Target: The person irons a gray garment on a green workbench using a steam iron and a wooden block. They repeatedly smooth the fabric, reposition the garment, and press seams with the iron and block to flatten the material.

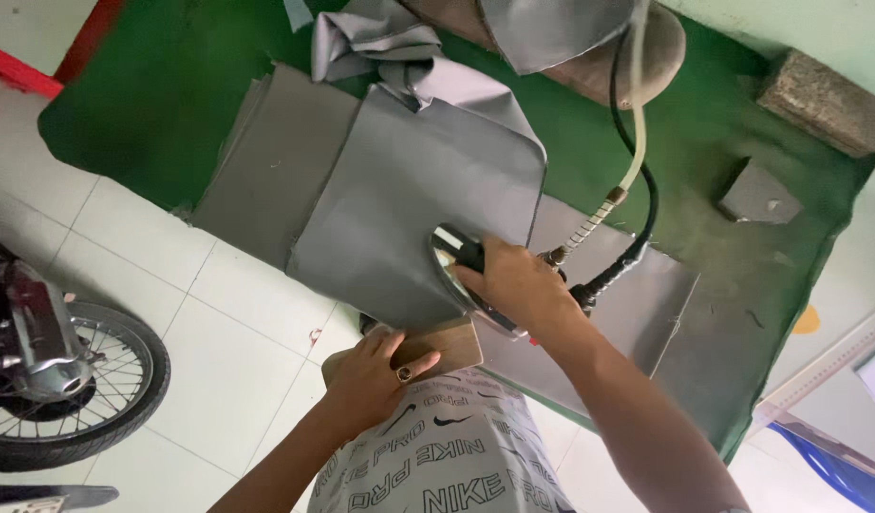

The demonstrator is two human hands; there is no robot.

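Observation:
My right hand (519,282) grips the handle of a steam iron (456,261), whose soleplate rests on a grey fabric piece (409,199) spread over the green-covered table (171,85). A black cord and a pale hose (633,161) run from the iron up and away. My left hand (371,375), wearing a ring, holds a flat wooden block (447,344) at the table's near edge, just below the grey fabric.
More grey fabric lies bunched at the top (380,43) and flat under the work (276,161). A padded pressing form (660,47), a rough brick-like block (822,100) and a small grey square (758,195) sit at the far right. A motorbike wheel (67,389) stands on the tiled floor at left.

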